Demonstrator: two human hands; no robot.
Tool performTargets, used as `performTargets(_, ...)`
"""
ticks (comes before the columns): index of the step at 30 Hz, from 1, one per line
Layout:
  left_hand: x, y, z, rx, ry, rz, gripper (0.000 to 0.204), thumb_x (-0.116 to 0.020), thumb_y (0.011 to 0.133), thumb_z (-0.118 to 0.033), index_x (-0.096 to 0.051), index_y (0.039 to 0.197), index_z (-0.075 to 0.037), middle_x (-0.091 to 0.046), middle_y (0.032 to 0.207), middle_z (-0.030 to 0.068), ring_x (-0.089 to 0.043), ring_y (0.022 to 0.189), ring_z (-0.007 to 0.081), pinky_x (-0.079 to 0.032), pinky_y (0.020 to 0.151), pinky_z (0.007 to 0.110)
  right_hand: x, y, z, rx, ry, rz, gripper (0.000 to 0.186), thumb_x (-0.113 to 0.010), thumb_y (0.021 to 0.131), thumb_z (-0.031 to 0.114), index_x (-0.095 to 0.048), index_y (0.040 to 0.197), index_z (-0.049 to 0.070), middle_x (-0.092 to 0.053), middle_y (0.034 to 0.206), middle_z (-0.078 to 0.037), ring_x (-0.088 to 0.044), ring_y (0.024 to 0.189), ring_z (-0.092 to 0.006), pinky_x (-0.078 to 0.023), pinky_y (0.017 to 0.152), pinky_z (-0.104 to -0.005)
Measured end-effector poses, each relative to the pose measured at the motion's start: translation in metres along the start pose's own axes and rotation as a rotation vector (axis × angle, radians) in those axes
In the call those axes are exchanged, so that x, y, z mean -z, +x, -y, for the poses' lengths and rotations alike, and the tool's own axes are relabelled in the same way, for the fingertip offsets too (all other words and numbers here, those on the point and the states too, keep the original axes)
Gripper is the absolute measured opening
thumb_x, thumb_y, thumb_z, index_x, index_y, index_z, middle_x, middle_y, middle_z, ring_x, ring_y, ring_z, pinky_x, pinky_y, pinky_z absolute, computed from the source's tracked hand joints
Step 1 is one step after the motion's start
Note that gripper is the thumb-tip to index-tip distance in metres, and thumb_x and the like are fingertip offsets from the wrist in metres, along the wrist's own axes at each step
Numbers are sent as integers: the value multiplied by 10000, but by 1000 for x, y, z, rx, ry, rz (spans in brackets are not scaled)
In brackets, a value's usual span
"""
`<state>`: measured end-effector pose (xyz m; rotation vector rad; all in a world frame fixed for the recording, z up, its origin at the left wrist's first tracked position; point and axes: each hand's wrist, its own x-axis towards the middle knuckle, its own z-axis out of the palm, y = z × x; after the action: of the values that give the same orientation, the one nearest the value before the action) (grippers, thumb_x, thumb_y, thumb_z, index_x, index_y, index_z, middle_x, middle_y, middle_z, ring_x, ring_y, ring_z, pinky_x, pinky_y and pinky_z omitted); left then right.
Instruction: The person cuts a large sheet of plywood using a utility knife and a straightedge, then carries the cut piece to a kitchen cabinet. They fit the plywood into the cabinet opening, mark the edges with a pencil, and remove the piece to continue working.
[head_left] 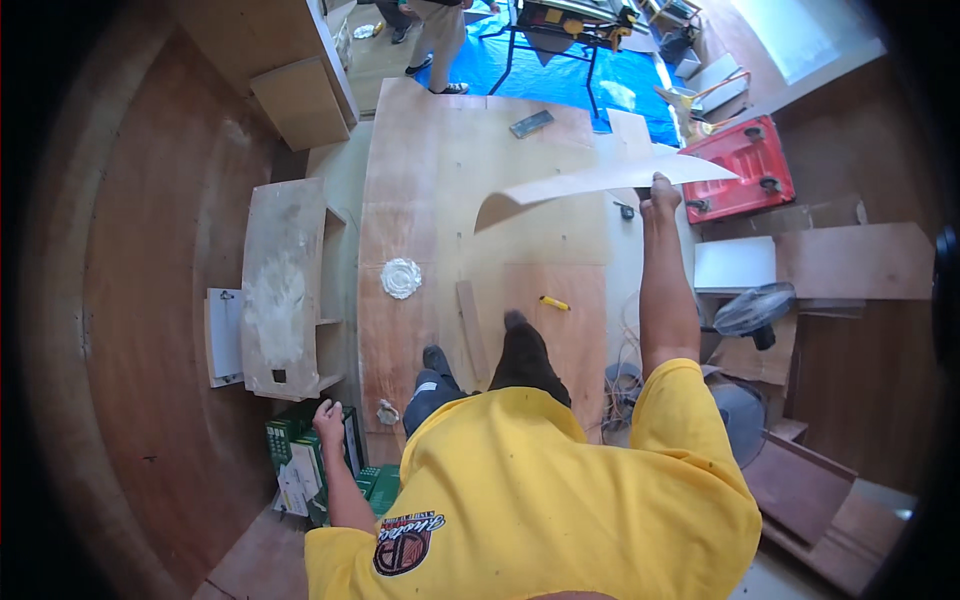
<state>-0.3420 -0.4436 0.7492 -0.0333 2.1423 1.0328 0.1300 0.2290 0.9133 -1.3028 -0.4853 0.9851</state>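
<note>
My right hand (659, 196) is raised at the right, fingers closed on the edge of a thin white sheet (600, 178). The sheet bends and stretches to the left over the wooden floor panels, its left end curling down. My left hand (328, 420) hangs at the lower left with its fingers curled in, and nothing shows in it. Close by it are green boxes (382, 488) and the near end of a pale wooden cabinet (285, 290). On the panels in front of my feet lie a yellow utility knife (554, 303) and a narrow wooden strip (471, 328).
A crumpled round foil piece (401, 279) lies on the panels (395, 225). At the right are a red wheeled platform (742, 170), a fan (755, 310), cables and boards. Far off, a person (438, 45) stands by a blue tarp (480, 62) and a tool stand (560, 30).
</note>
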Motion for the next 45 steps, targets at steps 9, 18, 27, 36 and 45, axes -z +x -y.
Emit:
performTargets(9, -88, -134, 79, 9, 91, 72, 150, -615, 889, -157, -558, 765, -95, -510, 626, 3, -516, 560, 139, -414, 492, 318, 47, 115, -199, -231, -112, -137, 413, -565, 884, -16, -445, 1268, -109, -566, 1237, -185, -619, 1036, -301, -543, 895, -451)
performTargets(18, -214, -262, -36, 487, 826, 226, 431, -705, 822, -227, -639, 1180, 5, -687, 913, 84, -618, 858, 128, -492, 769, 268, 154, 126, -420, -791, -289, -356, 342, -562, 970, 128, -447, 1230, -62, -569, 1169, -228, -630, 995, -362, -586, 805, -546)
performTargets(27, -276, -179, -72, 434, 265, -59, 427, -615, 918, -103, -504, 1313, 13, -640, 1023, 78, -592, 911, 129, -476, 823, 263, 173, 160, -493, -982, -101, -60, 369, -332, 1013, 31, -304, 1373, -49, -441, 1346, -261, -484, 1207, -502, -491, 959, -624)
performTargets(36, -326, -237, -8, 534, 269, 224, 469, -655, 901, -148, -512, 1317, 13, -653, 1151, 162, -630, 1038, 201, -488, 913, 317, 192, 166, -469, -1025, -391, 139, 493, -432, 1029, 319, -337, 1357, -36, -516, 1279, -255, -584, 1124, -392, -574, 877, -492)
performTargets(45, -280, -304, 47, 218, -138, -20, 434, -644, 913, -190, -548, 1278, 23, -675, 1120, 165, -658, 1003, 206, -519, 876, 318, 240, -32, -286, -343, -1519, 1486, 271, -602, 887, 298, -638, 911, 31, -607, 718, -63, -592, 603, -168, -474, 519, -351)
